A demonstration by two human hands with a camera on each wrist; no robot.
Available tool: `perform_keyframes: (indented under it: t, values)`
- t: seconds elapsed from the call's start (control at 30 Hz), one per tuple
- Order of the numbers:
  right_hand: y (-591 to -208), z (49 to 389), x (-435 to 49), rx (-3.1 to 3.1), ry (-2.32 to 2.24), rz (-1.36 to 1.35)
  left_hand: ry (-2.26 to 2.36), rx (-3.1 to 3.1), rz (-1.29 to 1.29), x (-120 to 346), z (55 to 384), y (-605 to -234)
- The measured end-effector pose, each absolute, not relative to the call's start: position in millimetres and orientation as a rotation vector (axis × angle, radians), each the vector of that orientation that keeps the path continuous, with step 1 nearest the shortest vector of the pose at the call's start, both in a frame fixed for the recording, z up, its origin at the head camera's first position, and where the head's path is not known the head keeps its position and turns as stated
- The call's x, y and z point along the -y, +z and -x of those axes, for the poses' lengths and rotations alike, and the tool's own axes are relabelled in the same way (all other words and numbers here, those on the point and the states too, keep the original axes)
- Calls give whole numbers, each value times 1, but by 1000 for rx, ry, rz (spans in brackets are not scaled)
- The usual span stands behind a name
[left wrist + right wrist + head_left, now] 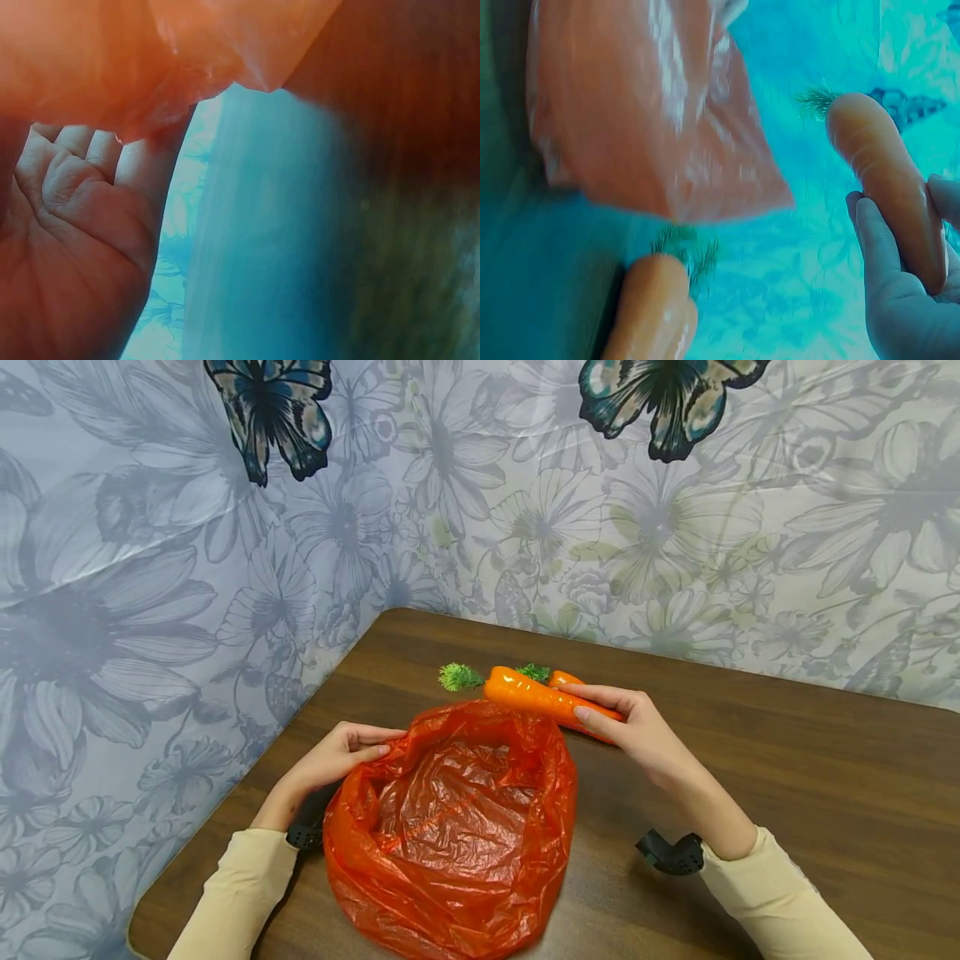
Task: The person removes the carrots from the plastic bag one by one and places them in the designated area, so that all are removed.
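Observation:
A red plastic bag [450,893] stands on the table with its mouth spread wide and facing up. My left hand [345,756] pinches the bag's rim at its left; in the left wrist view the film covers the fingertips. With my right hand [633,727] I grip an orange toy carrot [521,692] by its narrow end. Its leafy green top points left, and it is held up by the far right part of the rim. Beyond it, partly hidden, more carrot [566,678] lies on the table; the right wrist view shows what looks like two carrots [649,307] side by side.
The brown wooden table [787,777] extends to the right and ends at the left and back edges. Behind it hangs a flower-patterned wall covering [465,527] with butterfly decorations [270,418]. A black strap with a camera [671,853] sits at my right wrist.

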State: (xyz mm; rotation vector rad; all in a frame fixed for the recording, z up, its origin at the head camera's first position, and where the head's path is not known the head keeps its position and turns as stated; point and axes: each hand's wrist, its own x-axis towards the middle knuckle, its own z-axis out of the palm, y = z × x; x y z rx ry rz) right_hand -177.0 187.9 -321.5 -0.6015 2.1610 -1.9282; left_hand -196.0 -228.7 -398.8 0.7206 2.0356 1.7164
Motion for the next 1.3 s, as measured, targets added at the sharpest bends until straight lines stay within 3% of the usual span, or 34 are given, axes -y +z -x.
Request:
perform_keyframes:
  t: [0.7, 1.3]
  values:
    - [-350, 244, -265, -1527, -2439, 281, 1712, -2038, -683, 228, 197, -398]
    - [-393, 283, -285, -1486, -2397, 94, 1698, -2064, -674, 228, 196, -400]
